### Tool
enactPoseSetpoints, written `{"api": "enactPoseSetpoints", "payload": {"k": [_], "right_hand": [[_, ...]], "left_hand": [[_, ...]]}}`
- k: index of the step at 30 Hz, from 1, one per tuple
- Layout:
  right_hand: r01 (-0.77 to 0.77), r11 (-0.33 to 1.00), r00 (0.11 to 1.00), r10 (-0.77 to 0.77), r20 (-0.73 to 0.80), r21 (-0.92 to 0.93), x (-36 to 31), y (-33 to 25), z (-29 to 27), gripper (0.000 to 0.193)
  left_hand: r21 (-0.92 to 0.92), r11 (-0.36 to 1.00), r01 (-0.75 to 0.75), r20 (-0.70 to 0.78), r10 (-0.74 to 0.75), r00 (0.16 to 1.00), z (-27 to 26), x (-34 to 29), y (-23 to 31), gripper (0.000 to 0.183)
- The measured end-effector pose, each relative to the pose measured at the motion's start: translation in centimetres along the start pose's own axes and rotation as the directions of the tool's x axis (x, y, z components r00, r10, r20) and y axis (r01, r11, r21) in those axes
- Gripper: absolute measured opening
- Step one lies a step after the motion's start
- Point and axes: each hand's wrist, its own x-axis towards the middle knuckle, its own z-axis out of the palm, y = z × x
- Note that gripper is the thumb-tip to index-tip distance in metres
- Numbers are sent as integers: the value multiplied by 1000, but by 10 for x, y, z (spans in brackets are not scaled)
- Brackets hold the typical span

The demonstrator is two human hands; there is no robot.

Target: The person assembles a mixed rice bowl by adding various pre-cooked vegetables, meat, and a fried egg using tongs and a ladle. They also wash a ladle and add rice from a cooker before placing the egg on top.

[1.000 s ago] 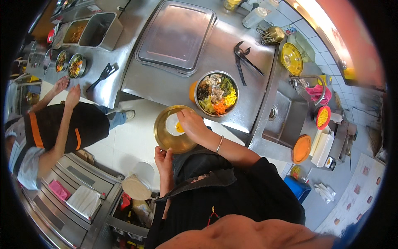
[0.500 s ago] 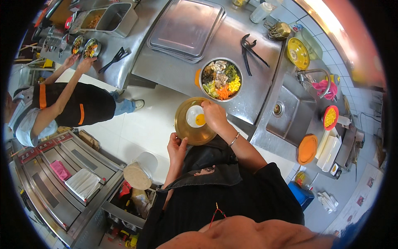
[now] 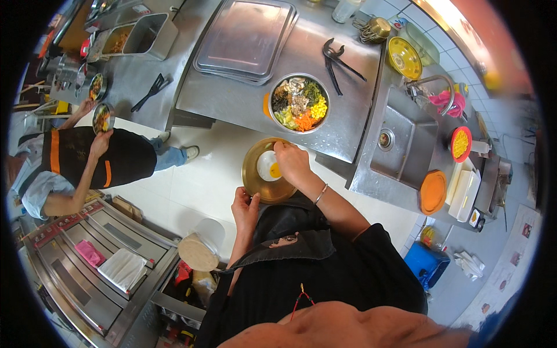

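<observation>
My left hand (image 3: pixel 246 210) grips the lower left rim of a brass-coloured bowl (image 3: pixel 253 184), thumb on top. A fried egg (image 3: pixel 268 163) with a yellow yolk shows inside the bowl. Over the bowl's right side, my right hand (image 3: pixel 293 165) is closed at the egg's edge, appearing to pinch it; the exact contact of its fingertips is hidden. Just beyond, on the steel counter, stands a round metal bowl of mixed vegetables (image 3: pixel 299 103), with carrot, corn, greens and mushrooms in separate heaps.
Stacked lidded trays (image 3: pixel 246 40) and black-handled pliers (image 3: pixel 339 62) lie on the counter. To the right are a sink (image 3: pixel 403 136), a yellow colander (image 3: pixel 404 58) and an orange lid (image 3: pixel 433 192). At left a co-worker (image 3: pixel 98 156) holds a bowl near another counter. A white bucket (image 3: pixel 209 232) stands low at left.
My hands and the brass-coloured bowl keep nearly the same pose. The co-worker has drawn one vegetable bowl away from the counter, toward the body. The view has shifted slightly.
</observation>
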Motion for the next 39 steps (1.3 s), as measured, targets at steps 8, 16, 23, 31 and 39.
{"api": "enactPoseSetpoints", "payload": {"k": [8,16,23,31,39], "right_hand": [[45,992,991,-60,123,117,0,4,-27,13],[298,880,931,-354,91,369,4,30,-30,9],[72,849,904,-278,325,524,15,38,-32,13],[-124,728,829,-297,474,674,29,42,-43,20],[-192,565,844,-321,429,802,33,56,-22,23]], "left_hand": [[74,997,-28,36,25,999,2,4,13,13],[50,998,28,43,-30,999,4,12,24,14],[78,995,59,81,-65,995,4,16,24,13],[82,995,64,93,-71,993,4,20,32,14],[73,993,88,111,-95,989,8,24,41,14]]}}
